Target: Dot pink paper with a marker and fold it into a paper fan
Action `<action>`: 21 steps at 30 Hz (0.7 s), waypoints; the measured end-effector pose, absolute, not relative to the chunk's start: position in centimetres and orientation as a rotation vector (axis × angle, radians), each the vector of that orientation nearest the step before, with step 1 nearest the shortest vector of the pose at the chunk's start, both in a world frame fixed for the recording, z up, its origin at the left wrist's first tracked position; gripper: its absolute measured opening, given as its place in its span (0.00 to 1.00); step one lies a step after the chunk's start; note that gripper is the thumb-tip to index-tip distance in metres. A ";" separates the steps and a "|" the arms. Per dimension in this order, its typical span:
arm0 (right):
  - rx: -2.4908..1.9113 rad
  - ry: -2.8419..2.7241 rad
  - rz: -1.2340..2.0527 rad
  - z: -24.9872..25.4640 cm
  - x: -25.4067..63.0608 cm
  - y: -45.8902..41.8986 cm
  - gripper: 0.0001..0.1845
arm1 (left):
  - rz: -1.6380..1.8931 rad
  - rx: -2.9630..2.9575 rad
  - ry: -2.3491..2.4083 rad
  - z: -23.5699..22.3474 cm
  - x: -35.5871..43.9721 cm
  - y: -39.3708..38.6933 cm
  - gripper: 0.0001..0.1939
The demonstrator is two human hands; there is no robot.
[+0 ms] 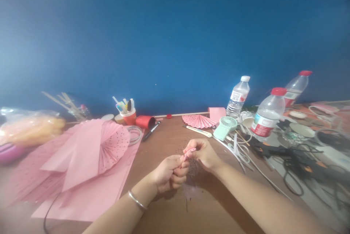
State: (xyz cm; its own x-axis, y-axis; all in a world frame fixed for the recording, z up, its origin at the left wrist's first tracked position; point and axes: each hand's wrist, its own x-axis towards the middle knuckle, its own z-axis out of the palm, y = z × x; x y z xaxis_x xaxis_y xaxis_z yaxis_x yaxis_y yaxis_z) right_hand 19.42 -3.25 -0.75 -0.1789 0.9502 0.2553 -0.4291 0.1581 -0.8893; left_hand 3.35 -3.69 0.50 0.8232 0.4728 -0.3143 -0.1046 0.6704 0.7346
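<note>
A small folded piece of pink paper point(188, 152) is pinched between my two hands over the middle of the brown table. My left hand point(171, 172) is closed in a loose fist, with thumb and forefinger on the paper's lower end. From the right, my right hand point(203, 153) grips the upper end between thumb and fingers. Most of the paper is hidden by the fingers. Small dark specks point(193, 168) are scattered on the table beneath and around the hands. Behind them lie a pleated pink paper fan point(199, 121) with punched holes and a craft knife point(199, 131).
Pink paper sheets point(109, 199) and pleated fans point(113, 146) cover the left side. A black pen point(151, 131), a red cup point(146, 121) and a pen cup point(129, 117) stand or lie near the wall. Right are a mint handheld fan point(225, 127), bottles point(269, 113) and tangled cables point(295, 175).
</note>
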 end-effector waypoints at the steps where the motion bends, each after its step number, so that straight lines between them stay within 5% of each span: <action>1: -0.595 -1.138 1.384 -0.7 19.5 -3.3 0.09 | 0.337 0.779 0.512 0.5 3.4 -3.7 0.13; 14: -0.525 -1.128 1.323 -0.9 19.0 -3.3 0.07 | 0.361 0.743 0.471 0.6 3.5 -3.7 0.12; 21: -0.519 -1.098 1.444 -1.0 18.9 -3.1 0.14 | 0.423 0.711 0.483 0.1 3.3 -3.4 0.11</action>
State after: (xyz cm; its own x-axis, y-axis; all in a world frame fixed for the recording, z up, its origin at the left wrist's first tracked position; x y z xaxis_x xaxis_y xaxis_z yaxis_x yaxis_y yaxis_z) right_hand 18.91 -3.12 -0.96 -0.2117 0.9371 0.2774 -0.5173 0.1333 -0.8453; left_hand 3.33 -3.37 0.07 0.8092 0.5199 -0.2736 -0.2016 0.6831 0.7020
